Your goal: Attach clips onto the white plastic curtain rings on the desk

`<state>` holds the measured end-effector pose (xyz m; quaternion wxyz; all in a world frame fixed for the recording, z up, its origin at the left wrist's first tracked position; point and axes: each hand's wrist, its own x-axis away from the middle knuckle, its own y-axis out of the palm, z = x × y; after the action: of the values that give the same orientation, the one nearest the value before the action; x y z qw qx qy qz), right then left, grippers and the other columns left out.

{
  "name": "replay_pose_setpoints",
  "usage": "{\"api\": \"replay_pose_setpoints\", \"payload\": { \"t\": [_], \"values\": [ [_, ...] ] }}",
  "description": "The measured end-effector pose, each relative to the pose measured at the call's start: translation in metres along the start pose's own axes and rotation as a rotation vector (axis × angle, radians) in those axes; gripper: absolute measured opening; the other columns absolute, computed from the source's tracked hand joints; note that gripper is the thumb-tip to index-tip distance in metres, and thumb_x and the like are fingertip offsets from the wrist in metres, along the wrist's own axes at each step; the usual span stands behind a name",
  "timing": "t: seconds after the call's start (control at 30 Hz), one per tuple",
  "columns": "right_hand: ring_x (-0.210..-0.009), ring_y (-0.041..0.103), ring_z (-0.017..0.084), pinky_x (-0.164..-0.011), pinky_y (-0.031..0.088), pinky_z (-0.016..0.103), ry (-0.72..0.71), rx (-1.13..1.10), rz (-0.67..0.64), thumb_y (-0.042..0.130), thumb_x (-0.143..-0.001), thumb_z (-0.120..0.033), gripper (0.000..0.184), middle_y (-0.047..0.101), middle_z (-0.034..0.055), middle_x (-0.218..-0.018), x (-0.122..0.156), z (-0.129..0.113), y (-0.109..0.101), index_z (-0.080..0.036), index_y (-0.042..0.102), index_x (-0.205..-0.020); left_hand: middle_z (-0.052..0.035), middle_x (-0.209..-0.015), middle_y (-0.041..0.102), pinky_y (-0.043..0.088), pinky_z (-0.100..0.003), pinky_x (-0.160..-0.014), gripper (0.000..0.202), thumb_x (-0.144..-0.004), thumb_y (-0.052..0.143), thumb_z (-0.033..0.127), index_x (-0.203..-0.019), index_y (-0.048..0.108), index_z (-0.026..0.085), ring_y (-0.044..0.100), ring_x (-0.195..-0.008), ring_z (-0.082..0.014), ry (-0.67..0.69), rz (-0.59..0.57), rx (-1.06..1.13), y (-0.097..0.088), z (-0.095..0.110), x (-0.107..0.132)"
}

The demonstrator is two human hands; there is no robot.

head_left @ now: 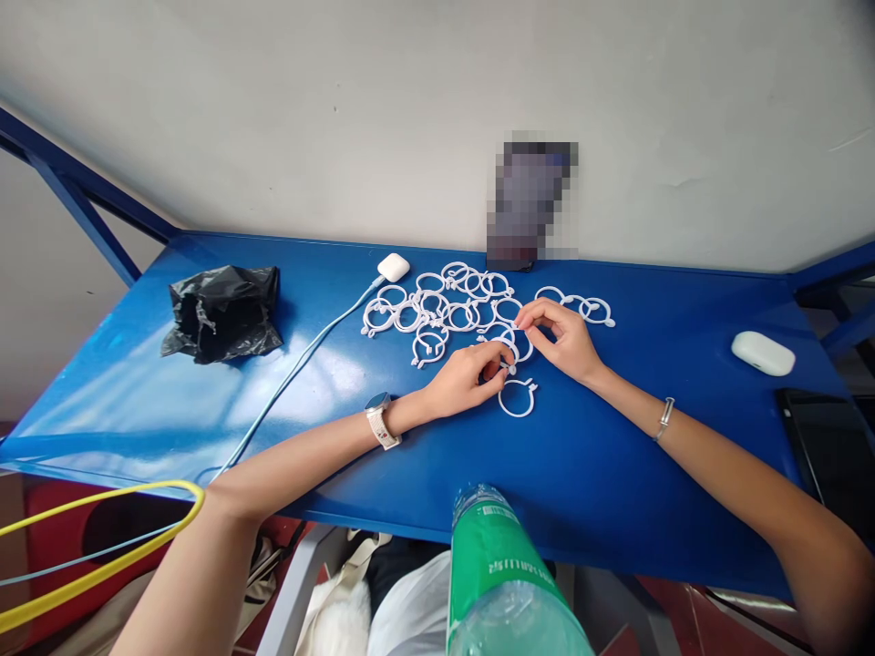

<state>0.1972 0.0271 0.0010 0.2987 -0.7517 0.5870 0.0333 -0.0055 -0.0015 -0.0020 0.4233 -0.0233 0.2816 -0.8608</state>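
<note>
Several white plastic rings with small clasp ends, like curtain rings, lie in a loose heap (459,315) toward the back of the blue table. My left hand (468,375) is closed at the heap's near right side, thumb and forefinger pinching a white ring (507,347). Just to its right, my right hand (561,333) pinches with thumb and forefinger at the edge of another white ring (523,344); the fingertips partly hide the contact. A single open ring (516,399) lies in front of my hands. To the right, beyond my right hand, are linked rings (596,311).
A black plastic bag (222,314) sits at the left. A white charging case (393,267) with a cable (301,364) lies behind. Before me stands a green-labelled bottle (502,565). Another white case (763,353) and a dark device (827,446) are at the right.
</note>
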Motion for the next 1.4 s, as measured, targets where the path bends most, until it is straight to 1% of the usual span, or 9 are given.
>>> {"api": "replay_pose_setpoints", "payload": {
  "t": [0.17, 0.27, 0.37, 0.47, 0.67, 0.87, 1.03, 1.23, 1.4],
  "values": [
    [-0.083, 0.063, 0.020, -0.068, 0.053, 0.033, -0.023, 0.084, 0.116, 0.055, -0.085, -0.014, 0.013, 0.063, 0.0041, -0.086, -0.0001, 0.0012, -0.0007, -0.022, 0.059, -0.076, 0.0053, -0.068, 0.048, 0.040, -0.021, -0.059, 0.021, -0.088, 0.048, 0.020, -0.110, 0.048, 0.018, 0.047, -0.057, -0.0096, -0.003, 0.016, 0.009, 0.0002, 0.0007, 0.0007],
    [-0.082, 0.063, 0.020, -0.070, 0.052, 0.035, -0.089, 0.196, 0.165, 0.054, -0.084, -0.011, 0.016, 0.064, 0.0038, -0.084, -0.0004, 0.0006, -0.0016, -0.023, 0.059, -0.075, 0.0052, -0.068, 0.048, 0.040, -0.021, -0.059, 0.022, -0.089, 0.048, 0.020, -0.110, 0.048, 0.018, 0.047, -0.058, -0.0096, 0.001, 0.011, 0.006, 0.0001, 0.0010, 0.0007],
    [-0.082, 0.063, 0.020, -0.074, 0.052, 0.037, -0.153, 0.262, 0.123, 0.051, -0.084, -0.008, 0.018, 0.065, 0.0033, -0.082, -0.0006, -0.0012, -0.0019, -0.023, 0.058, -0.075, 0.0047, -0.067, 0.049, 0.040, -0.021, -0.059, 0.017, -0.089, 0.048, 0.020, -0.105, 0.052, 0.018, 0.047, -0.057, -0.0094, 0.002, 0.010, 0.000, -0.0003, 0.0014, 0.0003],
    [-0.082, 0.063, 0.020, -0.074, 0.052, 0.037, -0.170, 0.277, 0.101, 0.050, -0.084, -0.007, 0.020, 0.065, 0.0033, -0.082, -0.0006, -0.0020, -0.0017, -0.023, 0.058, -0.075, 0.0045, -0.067, 0.050, 0.040, -0.021, -0.059, 0.016, -0.088, 0.048, 0.020, -0.102, 0.054, 0.018, 0.047, -0.057, -0.0094, 0.001, 0.013, -0.006, -0.0005, 0.0019, -0.0001],
    [-0.081, 0.063, 0.020, -0.074, 0.051, 0.036, -0.152, 0.262, 0.156, 0.051, -0.084, -0.008, 0.019, 0.065, 0.0040, -0.083, -0.0009, 0.0002, -0.0019, -0.022, 0.058, -0.073, 0.0039, -0.067, 0.051, 0.041, -0.021, -0.059, 0.016, -0.088, 0.048, 0.020, -0.102, 0.055, 0.017, 0.048, -0.057, -0.0097, -0.002, 0.013, -0.010, -0.0004, 0.0011, 0.0001],
    [-0.081, 0.063, 0.020, -0.075, 0.050, 0.036, -0.153, 0.261, 0.222, 0.052, -0.083, -0.006, 0.020, 0.065, 0.0027, -0.082, -0.0010, 0.0010, -0.0015, -0.022, 0.058, -0.072, -0.0018, -0.085, 0.062, 0.043, -0.022, -0.061, 0.015, -0.087, 0.047, 0.017, -0.096, 0.059, 0.017, 0.051, -0.062, -0.0097, 0.012, 0.004, -0.007, 0.0005, -0.0016, 0.0002],
    [-0.081, 0.064, 0.020, -0.076, 0.050, 0.037, -0.148, 0.255, 0.234, 0.052, -0.083, -0.007, 0.020, 0.066, 0.0023, -0.081, -0.0013, 0.0018, -0.0010, -0.022, 0.058, -0.071, -0.0022, -0.085, 0.062, 0.043, -0.022, -0.064, 0.015, -0.085, 0.047, 0.014, -0.090, 0.061, 0.017, 0.053, -0.065, -0.0105, 0.023, -0.016, -0.025, -0.0005, -0.0009, -0.0002],
    [-0.080, 0.063, 0.020, -0.073, 0.050, 0.036, -0.118, 0.227, 0.218, 0.052, -0.084, -0.008, 0.020, 0.065, 0.0022, -0.080, -0.0013, 0.0030, -0.0012, -0.022, 0.058, -0.071, -0.0019, -0.083, 0.060, 0.043, -0.022, -0.065, 0.015, -0.085, 0.046, 0.013, -0.088, 0.061, 0.017, 0.053, -0.067, -0.0110, 0.027, -0.023, -0.037, -0.0010, 0.0005, -0.0009],
    [-0.078, 0.063, 0.019, -0.070, 0.050, 0.035, -0.075, 0.200, 0.150, 0.051, -0.084, -0.009, 0.021, 0.065, 0.0020, -0.078, -0.0007, 0.0023, -0.0018, -0.022, 0.059, -0.071, -0.0017, -0.083, 0.059, 0.042, -0.022, -0.064, 0.015, -0.085, 0.047, 0.012, -0.088, 0.060, 0.016, 0.052, -0.066, -0.0106, 0.046, -0.031, -0.043, -0.0011, 0.0007, -0.0011]
  ]
}}
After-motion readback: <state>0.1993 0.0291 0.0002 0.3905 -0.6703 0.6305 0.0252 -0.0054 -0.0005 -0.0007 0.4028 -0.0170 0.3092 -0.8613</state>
